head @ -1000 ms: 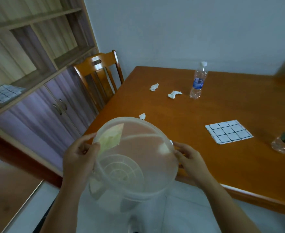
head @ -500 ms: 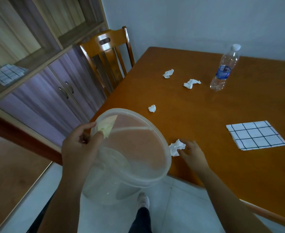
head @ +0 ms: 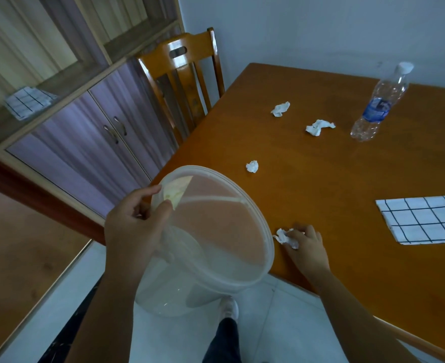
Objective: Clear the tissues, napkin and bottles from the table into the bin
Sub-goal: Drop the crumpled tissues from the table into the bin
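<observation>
My left hand [head: 135, 226] grips the rim of a translucent plastic bin [head: 253, 276], held tilted just off the table's near corner. My right hand [head: 306, 246] rests on the wooden table [head: 347, 174] with its fingers closing on a crumpled white tissue [head: 284, 238] beside the bin's rim. Three more crumpled tissues lie farther out: one near the left edge [head: 252, 166], two toward the back [head: 280, 109] [head: 319, 127]. A clear water bottle [head: 380, 103] with a blue label stands upright at the back. A white checked napkin [head: 423, 218] lies flat at the right.
A wooden chair [head: 182, 82] stands at the table's left end. A cabinet with purple doors [head: 85, 142] and open shelves fills the left side. My shoe [head: 229, 307] shows on the pale tiled floor under the bin.
My right hand left the bin's rim and went down to the tissue at the table's near edge, now pinching it. The view has swung left and down; the bin tilts more.
</observation>
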The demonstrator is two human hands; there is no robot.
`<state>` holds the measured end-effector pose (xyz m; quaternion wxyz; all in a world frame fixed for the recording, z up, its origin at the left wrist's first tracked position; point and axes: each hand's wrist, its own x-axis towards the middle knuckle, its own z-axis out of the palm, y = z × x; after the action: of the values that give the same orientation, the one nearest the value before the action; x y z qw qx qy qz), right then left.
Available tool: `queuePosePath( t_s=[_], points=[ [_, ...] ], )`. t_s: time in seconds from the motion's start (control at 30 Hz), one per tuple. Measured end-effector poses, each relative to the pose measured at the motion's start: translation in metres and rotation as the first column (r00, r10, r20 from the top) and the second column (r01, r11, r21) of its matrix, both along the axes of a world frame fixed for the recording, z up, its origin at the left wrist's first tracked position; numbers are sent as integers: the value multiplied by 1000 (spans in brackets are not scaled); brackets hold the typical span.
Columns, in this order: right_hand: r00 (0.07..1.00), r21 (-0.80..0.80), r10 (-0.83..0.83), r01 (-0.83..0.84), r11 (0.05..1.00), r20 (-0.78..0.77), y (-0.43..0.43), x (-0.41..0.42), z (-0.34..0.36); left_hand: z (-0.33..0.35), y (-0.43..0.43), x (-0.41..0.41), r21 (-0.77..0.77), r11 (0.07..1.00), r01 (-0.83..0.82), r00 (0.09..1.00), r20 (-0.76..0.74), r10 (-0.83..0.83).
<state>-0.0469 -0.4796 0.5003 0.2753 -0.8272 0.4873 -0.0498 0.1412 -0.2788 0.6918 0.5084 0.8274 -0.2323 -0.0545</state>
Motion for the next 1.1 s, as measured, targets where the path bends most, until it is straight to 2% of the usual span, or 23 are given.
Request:
queuePosePath(
  t_s=[0.27, 0.37, 0.47, 0.7, 0.87, 1.1],
  points=[
    [973, 92, -165, 151, 984, 160, 5, -3, 11, 5, -3, 19, -33, 999, 10, 1000, 1, -10],
    [943, 63, -213, 204, 977, 254, -2, 7, 32, 9, -13, 32, -56, 998, 21, 1000, 2, -21],
    [927, 5, -186, 196, 981, 327, -11, 28, 66, 14, -23, 50, -96, 995, 14, 1000, -4, -14],
    [854, -34, -75, 107, 994, 514, -19, 102, 147, 25, -57, 103, -114, 993, 40, 999, 33, -36],
    [856, -32, 40, -27, 999, 516, -17, 152, 160, 25, -79, 140, -151, 987, 57, 998, 26, -53],
    [871, -40, 220, -226, 973, 440, -30, 188, 157, 18, -106, 163, -135, 988, 69, 997, 26, -66]
  ],
)
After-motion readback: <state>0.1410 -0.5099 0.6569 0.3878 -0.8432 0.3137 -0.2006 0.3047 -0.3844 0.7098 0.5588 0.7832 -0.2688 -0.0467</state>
